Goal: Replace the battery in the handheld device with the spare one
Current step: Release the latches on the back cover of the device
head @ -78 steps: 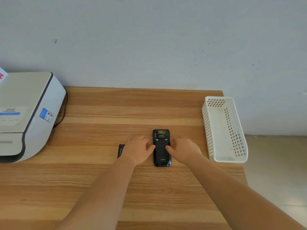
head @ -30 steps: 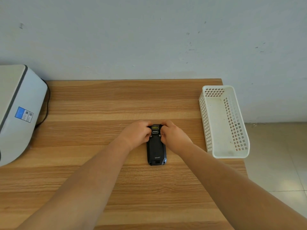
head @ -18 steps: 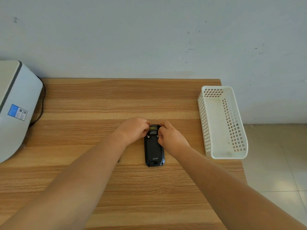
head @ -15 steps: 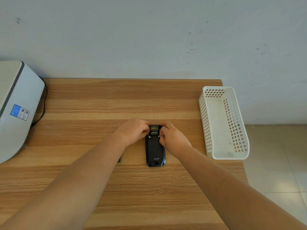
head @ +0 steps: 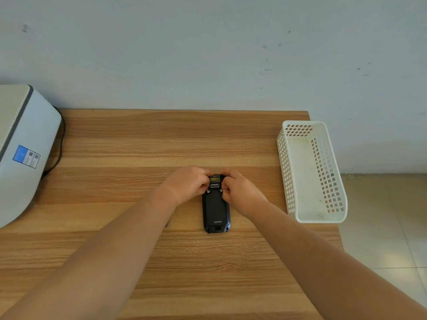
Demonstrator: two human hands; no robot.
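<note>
Mid-table fingers: both sets curled, pinching the device's far end
Left hand (head: 188, 184): gripping its left side
Right hand (head: 241, 192): gripping its right side
Black rectangular plastic handheld device (head: 216, 210): flat, back up, mid wooden table (head: 161, 139)
White perforated plastic basket (head: 291, 179): right edge

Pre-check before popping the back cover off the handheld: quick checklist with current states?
1. Handheld device lies flat, back side up, on the table: ok.
2. Left hand grips the device's top left corner: ok.
3. Right hand grips the top right corner: ok.
4. Back cover in place, not lifted: ok, no gap visible.
5. Two latches near the top released: cannot tell, fingers cover them.
6. Spare battery within reach: cannot tell, only a dark sliver shows at the left forearm's edge.
7. White basket clear of the hands, to the right: ok.
</note>
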